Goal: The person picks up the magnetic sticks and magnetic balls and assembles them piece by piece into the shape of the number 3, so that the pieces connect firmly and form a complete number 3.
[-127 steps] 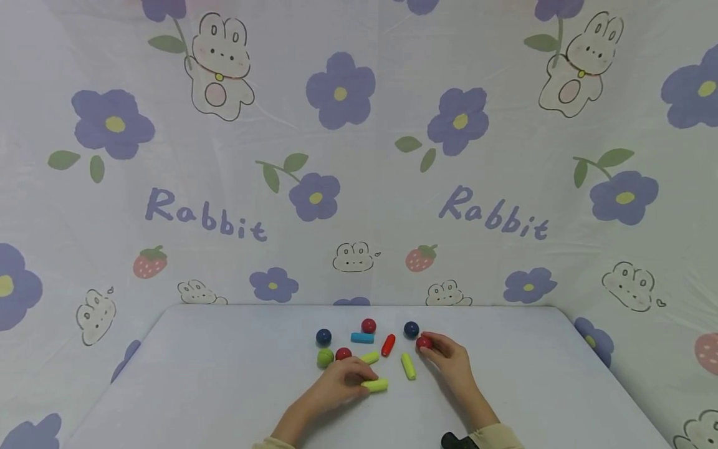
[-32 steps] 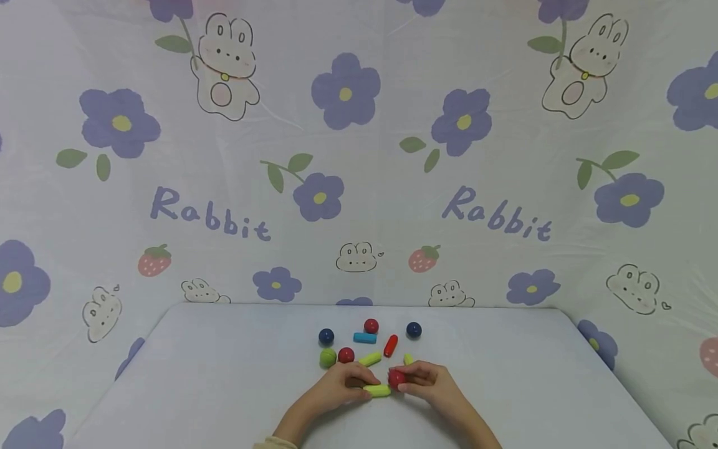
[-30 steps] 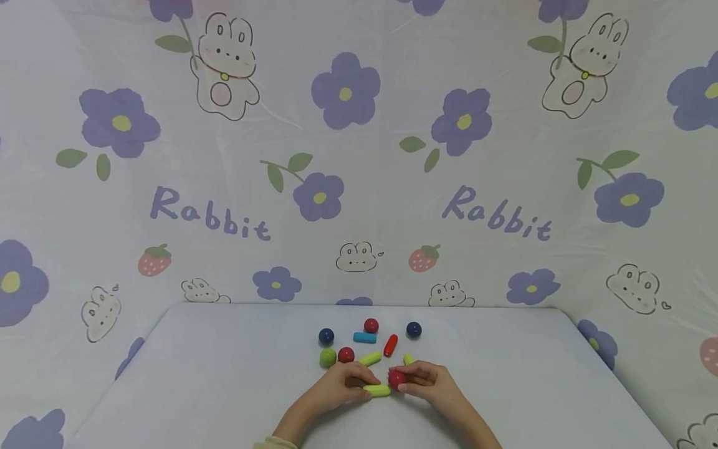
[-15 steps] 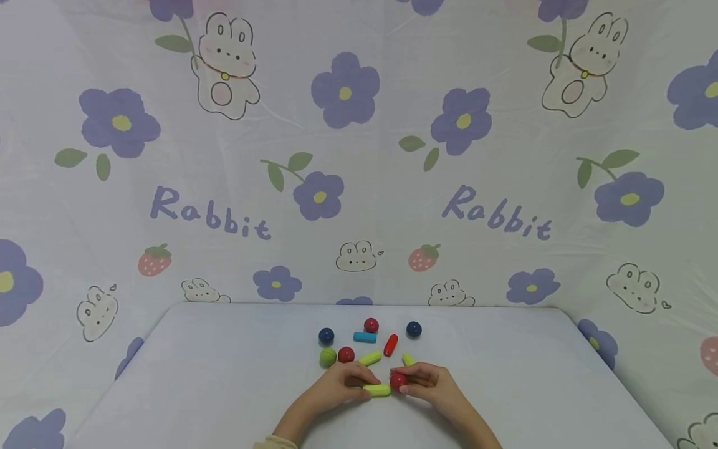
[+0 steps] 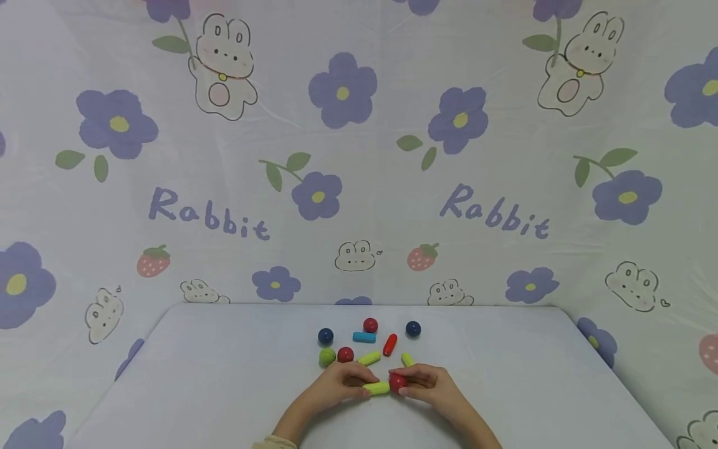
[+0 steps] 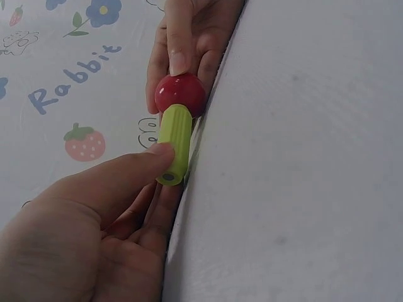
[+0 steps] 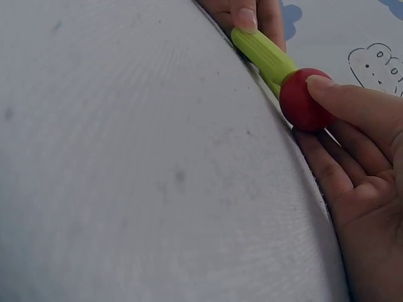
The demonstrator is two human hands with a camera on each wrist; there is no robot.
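Note:
My left hand pinches a yellow-green ridged stick between thumb and fingers, low over the white table. A small dark disc shows in the stick's near end in the left wrist view. My right hand holds a glossy red ball, thumb on one side and fingers on the other. Ball and stick meet end-on: in the left wrist view the red ball sits against the far end of the stick. From the right wrist, the ball likewise appears to touch the stick.
Behind the hands on the white table lie two dark blue balls, a green ball, two red balls, a blue stick, a red stick and two yellow-green sticks. A patterned cloth hangs behind.
Since the oldest frame, my right hand has brought the red ball from the back right to the stick's right end. In the last half second, the small gap between them has closed.

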